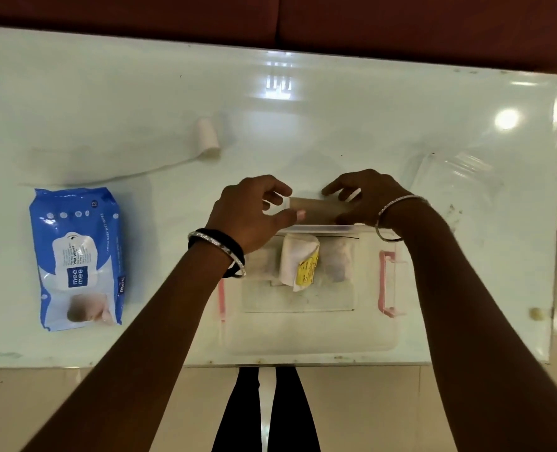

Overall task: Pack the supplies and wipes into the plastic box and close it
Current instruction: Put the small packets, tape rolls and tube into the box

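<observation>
A clear plastic box (pixel 309 334) with pink latches stands open at the table's near edge. Inside it lies a white roll with a yellow label (pixel 298 261). Just beyond the box's far rim, my left hand (pixel 251 213) and my right hand (pixel 368 199) together hold a brown bandage roll (pixel 318 210) by its two ends. A blue pack of wet wipes (pixel 78 256) lies flat at the left. A white gauze roll (pixel 208 141), partly unwound into a long strip, rests farther back. The clear lid (pixel 456 177) lies at the right.
The white glossy table (pixel 335 125) ends close to my body and at the right; a dark red surface runs along its far side. Tiled floor and my dark trouser legs (pixel 267 412) show below the near edge.
</observation>
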Demonstrator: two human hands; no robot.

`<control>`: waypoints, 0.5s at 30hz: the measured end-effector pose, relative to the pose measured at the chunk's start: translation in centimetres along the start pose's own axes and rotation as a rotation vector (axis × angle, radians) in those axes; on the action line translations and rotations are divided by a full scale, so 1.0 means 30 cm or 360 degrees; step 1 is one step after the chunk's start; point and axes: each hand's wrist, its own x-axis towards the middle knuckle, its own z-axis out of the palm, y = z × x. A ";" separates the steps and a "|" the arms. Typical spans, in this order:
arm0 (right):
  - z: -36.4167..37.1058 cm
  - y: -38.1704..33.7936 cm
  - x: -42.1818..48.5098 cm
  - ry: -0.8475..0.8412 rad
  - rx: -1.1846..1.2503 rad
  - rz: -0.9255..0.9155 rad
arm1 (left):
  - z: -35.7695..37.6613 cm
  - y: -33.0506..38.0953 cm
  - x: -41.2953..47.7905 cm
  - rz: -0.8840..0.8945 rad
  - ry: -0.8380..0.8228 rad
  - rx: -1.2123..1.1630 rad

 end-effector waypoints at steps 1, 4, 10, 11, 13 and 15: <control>0.013 -0.006 0.011 0.0023 -0.0098 -0.0040 | 0.001 -0.010 -0.004 0.0022 0.0035 -0.0045; 0.035 -0.022 0.036 0.0014 -0.0262 -0.0101 | -0.001 -0.032 -0.018 0.0091 0.0026 -0.0163; 0.029 -0.002 0.038 0.0346 -0.0191 -0.0103 | -0.025 -0.085 -0.055 0.0179 -0.0038 -0.0089; 0.019 0.005 0.020 0.0480 -0.0098 -0.0118 | -0.029 -0.095 -0.062 0.0185 -0.0025 -0.0075; 0.000 0.018 -0.042 0.0789 0.0224 -0.0158 | -0.035 -0.110 -0.072 0.0189 0.0015 -0.0049; -0.007 0.016 -0.131 0.0925 0.0682 -0.0235 | -0.036 -0.119 -0.081 0.0174 0.0066 -0.0055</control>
